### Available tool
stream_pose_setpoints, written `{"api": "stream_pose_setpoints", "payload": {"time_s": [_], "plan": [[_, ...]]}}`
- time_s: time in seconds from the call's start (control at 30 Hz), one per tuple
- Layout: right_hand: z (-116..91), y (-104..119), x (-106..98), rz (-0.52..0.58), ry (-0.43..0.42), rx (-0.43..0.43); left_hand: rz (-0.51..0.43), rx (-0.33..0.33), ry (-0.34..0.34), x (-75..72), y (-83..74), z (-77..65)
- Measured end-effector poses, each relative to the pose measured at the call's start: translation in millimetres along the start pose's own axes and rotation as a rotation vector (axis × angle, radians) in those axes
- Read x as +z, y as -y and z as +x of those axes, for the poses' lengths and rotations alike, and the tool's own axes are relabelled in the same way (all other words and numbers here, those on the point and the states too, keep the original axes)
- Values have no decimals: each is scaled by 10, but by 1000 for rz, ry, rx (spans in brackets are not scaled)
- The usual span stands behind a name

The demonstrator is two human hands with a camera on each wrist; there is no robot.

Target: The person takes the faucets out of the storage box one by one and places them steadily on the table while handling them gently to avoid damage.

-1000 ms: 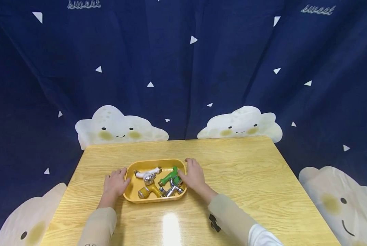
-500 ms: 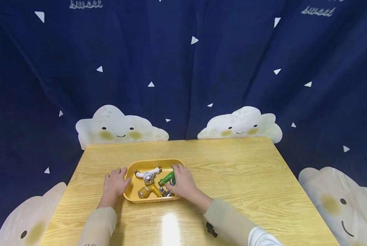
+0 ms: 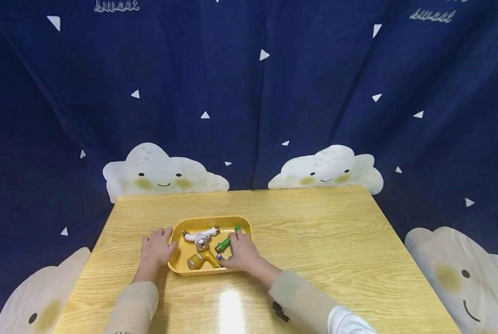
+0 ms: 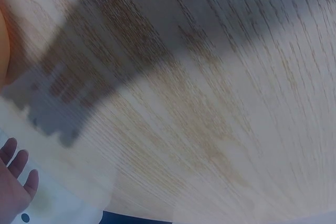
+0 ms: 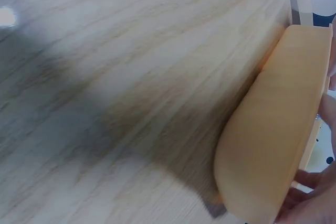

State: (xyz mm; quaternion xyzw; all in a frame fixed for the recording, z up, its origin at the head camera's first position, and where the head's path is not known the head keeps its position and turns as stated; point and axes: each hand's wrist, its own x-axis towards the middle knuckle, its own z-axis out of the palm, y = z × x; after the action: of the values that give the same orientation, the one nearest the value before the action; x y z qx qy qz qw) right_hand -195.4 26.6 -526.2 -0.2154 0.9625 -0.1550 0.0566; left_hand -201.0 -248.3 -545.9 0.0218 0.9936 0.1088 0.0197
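A yellow tray [image 3: 209, 272] holds several small taps. Inside it lie a white tap [image 3: 209, 233], a yellow tap [image 3: 209, 257] and a green tap [image 3: 223, 245]; a silver tap [image 3: 220, 257] is mostly covered by my right hand [image 3: 242, 254]. That hand reaches over the tray's right side, fingers on the green tap's side and thumb low by the silver one; I cannot tell if it grips either. My left hand [image 3: 157, 248] rests at the tray's left rim, fingers relaxed and thumb at the edge. The tray's outer wall [image 5: 268, 124] fills the right wrist view's right side.
The tray stands on a light wooden table [image 3: 315, 232]. Behind rises a dark blue curtain [image 3: 249, 93] with white triangles and smiling clouds [image 3: 165, 171]. A bright reflection [image 3: 232, 311] lies on the tabletop in front of the tray.
My right hand has moved from the tray's right rim leftward into the tray, covering most of the silver tap and part of the green one. The left hand stays in place.
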Motion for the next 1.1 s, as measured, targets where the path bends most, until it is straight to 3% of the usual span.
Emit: {"api": "stream_pose_setpoints", "payload": {"time_s": [0.2,0.43,1.1], "plan": [[15,78,-11,48,31,64,-3,-10,5,-1,-10,-11],[37,167,7,-4,47,132,-8,-17,6,-22,-36,-13],[201,455,59,-404,156,280,-11,-18,4,-8,-26,-8]]}}
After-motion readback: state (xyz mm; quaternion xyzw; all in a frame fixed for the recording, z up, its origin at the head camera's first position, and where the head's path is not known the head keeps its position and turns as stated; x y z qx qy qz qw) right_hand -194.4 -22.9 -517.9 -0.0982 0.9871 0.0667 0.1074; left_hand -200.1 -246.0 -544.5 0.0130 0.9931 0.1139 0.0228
